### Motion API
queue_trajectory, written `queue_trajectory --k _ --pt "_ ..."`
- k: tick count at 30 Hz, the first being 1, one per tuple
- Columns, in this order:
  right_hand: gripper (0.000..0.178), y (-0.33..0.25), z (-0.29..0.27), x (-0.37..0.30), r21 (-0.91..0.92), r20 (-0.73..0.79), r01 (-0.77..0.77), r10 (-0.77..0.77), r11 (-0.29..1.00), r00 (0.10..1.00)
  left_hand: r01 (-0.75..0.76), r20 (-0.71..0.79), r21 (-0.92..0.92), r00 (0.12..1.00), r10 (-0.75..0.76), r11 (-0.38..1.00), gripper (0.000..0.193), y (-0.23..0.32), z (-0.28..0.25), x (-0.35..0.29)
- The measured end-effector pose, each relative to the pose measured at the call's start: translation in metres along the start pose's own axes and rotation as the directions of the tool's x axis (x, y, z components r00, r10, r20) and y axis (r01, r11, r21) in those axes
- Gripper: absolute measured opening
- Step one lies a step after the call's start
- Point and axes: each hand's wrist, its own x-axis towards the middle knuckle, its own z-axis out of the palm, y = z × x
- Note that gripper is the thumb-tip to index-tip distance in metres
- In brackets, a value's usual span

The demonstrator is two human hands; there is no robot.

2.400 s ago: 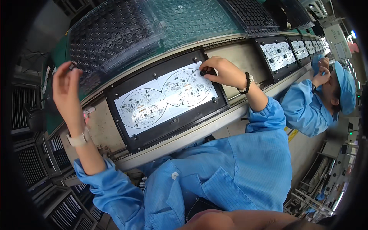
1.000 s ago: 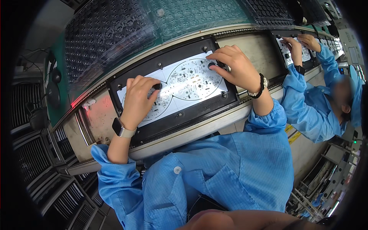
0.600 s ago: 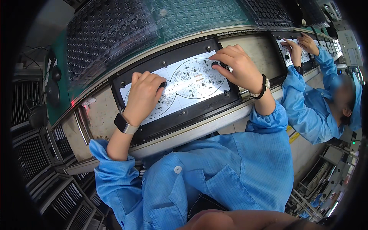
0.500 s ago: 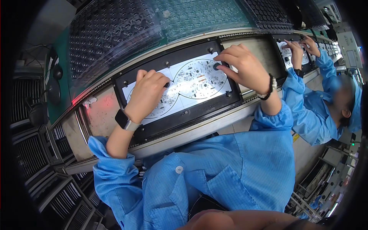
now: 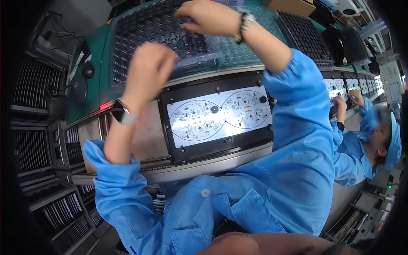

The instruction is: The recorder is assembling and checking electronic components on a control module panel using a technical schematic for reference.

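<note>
A white panel of two round circuit boards (image 5: 196,127) lies in a black frame carrier (image 5: 204,149) in front of me. One black round component (image 5: 214,109) stands on the left board, and another black round component (image 5: 263,99) on the right board's far side. My left hand (image 5: 148,70), smeared by motion, is raised over the near edge of a clear plastic tray (image 5: 127,46) filled with black round parts. Above the same tray reaches my right hand (image 5: 212,18), thumb and forefinger apart, with nothing visible between them.
An empty-looking clear tray (image 5: 238,55) adjoins the filled one, with another tray of black parts (image 5: 304,36) farther right. The conveyor rail (image 5: 212,163) runs along my front. A co-worker in blue (image 5: 355,148) works over panels at the right. Slotted racks (image 5: 32,148) stand at the left.
Both my hands have left the black components on the boards and moved up to the filled tray. Both components stay on the boards. The view has shifted.
</note>
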Motion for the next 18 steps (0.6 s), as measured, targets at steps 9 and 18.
queue_trajectory --k 9,18 --pt "0.025 0.033 0.083 0.101 -0.15 0.05 -0.243 0.253 0.958 0.966 0.215 0.0 0.403 0.972 -0.234 0.889 0.024 -0.164 -0.006 0.013" --pt "0.042 0.032 0.052 0.074 0.394 -0.114 -0.075 0.129 0.916 0.985 0.245 0.079 0.5 0.942 -0.326 0.831 0.022 -0.159 -0.008 0.021"
